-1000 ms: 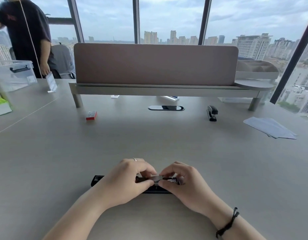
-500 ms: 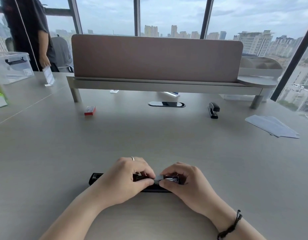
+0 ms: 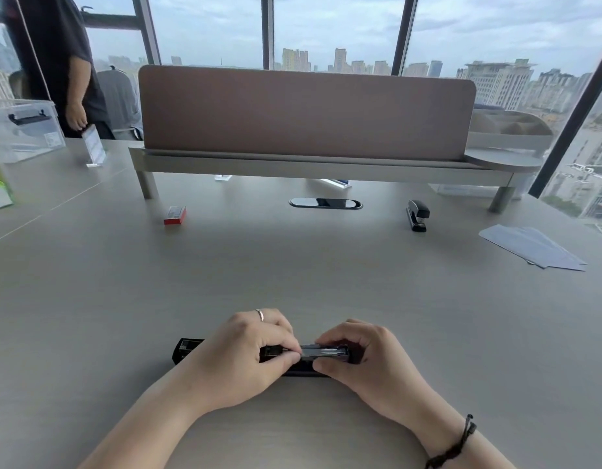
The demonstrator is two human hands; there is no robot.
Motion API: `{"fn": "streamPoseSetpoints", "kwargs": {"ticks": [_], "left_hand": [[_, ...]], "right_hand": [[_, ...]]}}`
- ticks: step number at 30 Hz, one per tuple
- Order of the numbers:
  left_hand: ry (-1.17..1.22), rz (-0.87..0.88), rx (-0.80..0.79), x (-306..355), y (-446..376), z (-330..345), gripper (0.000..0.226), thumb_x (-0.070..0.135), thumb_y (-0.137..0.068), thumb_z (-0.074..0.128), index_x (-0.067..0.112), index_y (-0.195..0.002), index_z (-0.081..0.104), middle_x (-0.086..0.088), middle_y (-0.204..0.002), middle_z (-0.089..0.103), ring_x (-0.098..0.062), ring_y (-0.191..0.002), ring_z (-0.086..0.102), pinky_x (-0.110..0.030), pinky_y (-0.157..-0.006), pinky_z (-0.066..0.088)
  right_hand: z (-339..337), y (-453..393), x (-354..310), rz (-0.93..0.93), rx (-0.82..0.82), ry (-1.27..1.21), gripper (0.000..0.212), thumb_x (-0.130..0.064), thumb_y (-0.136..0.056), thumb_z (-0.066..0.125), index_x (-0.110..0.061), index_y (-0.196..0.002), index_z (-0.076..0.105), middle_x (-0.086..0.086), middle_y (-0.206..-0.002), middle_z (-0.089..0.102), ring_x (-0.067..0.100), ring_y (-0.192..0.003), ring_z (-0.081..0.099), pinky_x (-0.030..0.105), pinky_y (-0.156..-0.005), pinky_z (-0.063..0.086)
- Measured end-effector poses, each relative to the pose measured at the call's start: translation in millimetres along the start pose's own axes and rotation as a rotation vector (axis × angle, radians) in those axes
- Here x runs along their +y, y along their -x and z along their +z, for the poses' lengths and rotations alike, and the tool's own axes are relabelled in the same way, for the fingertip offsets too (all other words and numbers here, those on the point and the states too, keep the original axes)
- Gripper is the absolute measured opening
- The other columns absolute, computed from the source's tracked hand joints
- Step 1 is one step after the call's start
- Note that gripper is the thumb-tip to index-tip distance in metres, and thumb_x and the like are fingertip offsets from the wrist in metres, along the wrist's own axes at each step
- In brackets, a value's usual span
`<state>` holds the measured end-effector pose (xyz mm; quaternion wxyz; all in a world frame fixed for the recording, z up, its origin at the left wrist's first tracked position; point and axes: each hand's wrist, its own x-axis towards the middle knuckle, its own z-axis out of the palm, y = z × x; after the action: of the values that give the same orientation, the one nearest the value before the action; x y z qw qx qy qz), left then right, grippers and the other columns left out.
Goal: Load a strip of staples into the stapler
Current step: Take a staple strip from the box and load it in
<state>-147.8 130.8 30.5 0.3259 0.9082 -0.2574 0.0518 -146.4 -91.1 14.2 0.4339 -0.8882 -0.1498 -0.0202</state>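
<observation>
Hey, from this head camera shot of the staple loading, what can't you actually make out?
- Stapler middle: covered by the left hand and right hand.
- Staple strip: only a silvery stretch shows between the fingertips; whether it is seated, unclear.
- Small red box: label too small to read.
- Second stapler far right: too small to tell whether it is loaded.

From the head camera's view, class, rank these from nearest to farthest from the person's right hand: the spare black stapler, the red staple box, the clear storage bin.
Measured from the right hand:
1. Spare black stapler, far right of the desk.
2. Red staple box, far left of centre.
3. Clear storage bin, far left corner.
</observation>
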Motion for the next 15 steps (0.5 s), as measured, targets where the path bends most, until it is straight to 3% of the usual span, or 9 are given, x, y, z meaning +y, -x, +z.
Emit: {"fn": "streamPoseSetpoints", "kwargs": {"ticks": [6,15], "left_hand": [[0.006,-0.039,-0.039,2.8,0.3,-1.5,0.009,0.029,-0.089,0.072,0.035,-0.091,0.079,0.018,-0.089,0.064,0.003,-0.062,0.055,-0.006,-0.057,0.035],[-0.098,-0.058,-0.224,14.0,-9.4,-0.9,0.022,0.039,-0.094,0.060,0.050,-0.112,0.065,0.024,-0.103,0.052,-0.001,-0.077,0.053,-0.012,-0.067,0.037]], "right_hand": [[-2.7,2.2,2.8,0.025,0.023,0.059,0.020,-0.034,-0.068,0.083,-0.037,-0.086,0.073,-0.013,-0.086,0.069,0.006,-0.079,0.063,0.013,-0.064,0.045],[-3.3,1.0,5.9,0.061,0.025,0.094,0.026,-0.047,-0.064,0.082,-0.032,-0.084,0.074,-0.008,-0.083,0.063,0.005,-0.071,0.059,0.016,-0.061,0.041]]}}
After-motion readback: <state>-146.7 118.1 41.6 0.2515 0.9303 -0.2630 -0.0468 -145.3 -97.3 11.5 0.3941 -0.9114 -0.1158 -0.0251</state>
